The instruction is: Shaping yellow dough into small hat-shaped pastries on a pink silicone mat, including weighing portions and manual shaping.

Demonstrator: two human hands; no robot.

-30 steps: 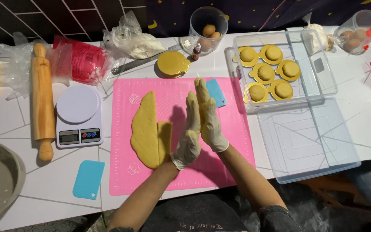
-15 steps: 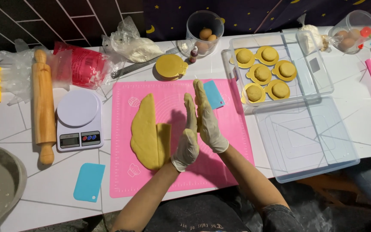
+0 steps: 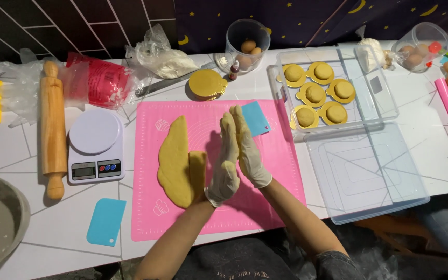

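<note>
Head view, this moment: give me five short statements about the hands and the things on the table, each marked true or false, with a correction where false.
1. The left hand and right hand are pressed palm to palm above the pink mat. True.
2. Both hands are bare. False: both wear thin light gloves.
3. A slab of yellow dough lies on the mat beside the left hand. True.
4. The clear tray holds five dough balls, each on a gold disc. True.
5. The wooden rolling pin lies on the pink mat. False: it lies on the white table, on the far side of the white kitchen scale.
</note>
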